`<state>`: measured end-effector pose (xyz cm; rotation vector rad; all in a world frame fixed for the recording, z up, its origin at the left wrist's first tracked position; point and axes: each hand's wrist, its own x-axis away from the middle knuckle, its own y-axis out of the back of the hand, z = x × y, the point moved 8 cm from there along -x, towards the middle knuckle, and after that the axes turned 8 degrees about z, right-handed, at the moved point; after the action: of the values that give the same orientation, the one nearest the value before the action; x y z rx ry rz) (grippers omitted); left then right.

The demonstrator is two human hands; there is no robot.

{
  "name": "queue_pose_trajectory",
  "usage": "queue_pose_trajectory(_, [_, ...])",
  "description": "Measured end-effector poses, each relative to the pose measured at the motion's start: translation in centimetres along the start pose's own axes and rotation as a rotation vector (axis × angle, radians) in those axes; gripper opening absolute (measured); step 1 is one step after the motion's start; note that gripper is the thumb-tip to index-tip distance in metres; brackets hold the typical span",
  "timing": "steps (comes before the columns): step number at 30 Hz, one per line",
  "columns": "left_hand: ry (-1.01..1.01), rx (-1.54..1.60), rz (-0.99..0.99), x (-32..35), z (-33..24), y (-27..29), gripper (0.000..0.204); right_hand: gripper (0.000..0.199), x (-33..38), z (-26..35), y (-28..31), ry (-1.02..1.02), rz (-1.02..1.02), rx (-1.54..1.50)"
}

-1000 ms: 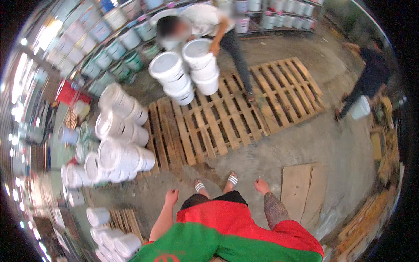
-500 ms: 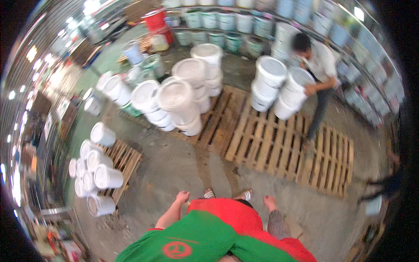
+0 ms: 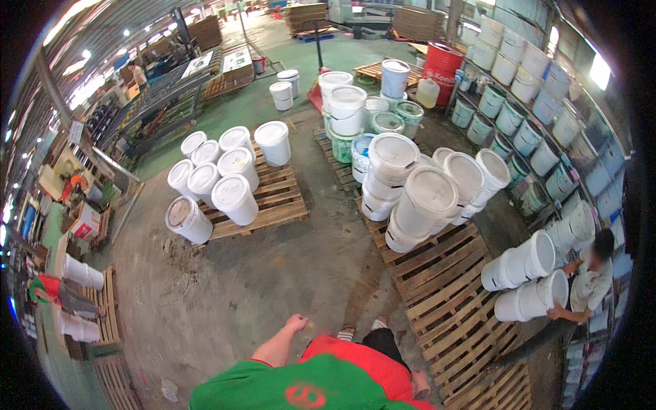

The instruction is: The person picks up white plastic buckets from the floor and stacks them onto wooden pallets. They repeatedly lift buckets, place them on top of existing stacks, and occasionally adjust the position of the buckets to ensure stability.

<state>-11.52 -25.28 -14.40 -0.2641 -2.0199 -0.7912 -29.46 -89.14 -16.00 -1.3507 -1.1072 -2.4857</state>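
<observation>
My left hand (image 3: pixel 296 322) hangs out in front of my body over the concrete floor, its fingers curled in and nothing seen in them. Low beside my red and green shirt is my right hand (image 3: pixel 420 385), small and unclear, so its fingers cannot be read. Neither hand touches a bucket. Ahead and left, several lidded white buckets (image 3: pixel 234 198) stand on and around a wooden pallet (image 3: pixel 280 205). Stacked white buckets (image 3: pixel 428 191) rise at the far end of a long slatted pallet (image 3: pixel 437 287) to my right.
At the right a person (image 3: pixel 591 280) holds one of two stacks of white buckets (image 3: pixel 523 260). Behind run shelves of buckets (image 3: pixel 509 116), with a red drum (image 3: pixel 443 68) at their far end. Another person (image 3: pixel 51 290) is by pallets at the far left.
My view has swung left, so the long pallet and the other person now lie further right. The small pallet of buckets has come towards the middle. My hands still hang low.
</observation>
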Motion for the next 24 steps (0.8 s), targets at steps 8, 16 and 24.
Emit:
queue_pose_trajectory(8, [0.271,0.244,-0.038,3.1,10.6,0.1,0.048,0.033,-8.0,17.1,6.5,0.414,0.019,0.524])
queue_pose_trajectory(16, [0.305,0.637,0.026,6.1,12.2,1.6,0.041,0.04,-22.4,36.1,6.7,0.183,0.144,0.143])
queue_pose_trajectory(24, [0.257,0.539,-0.386,-2.5,3.4,21.3,0.034,0.041,-25.4,61.7,4.0,0.501,0.248,0.463])
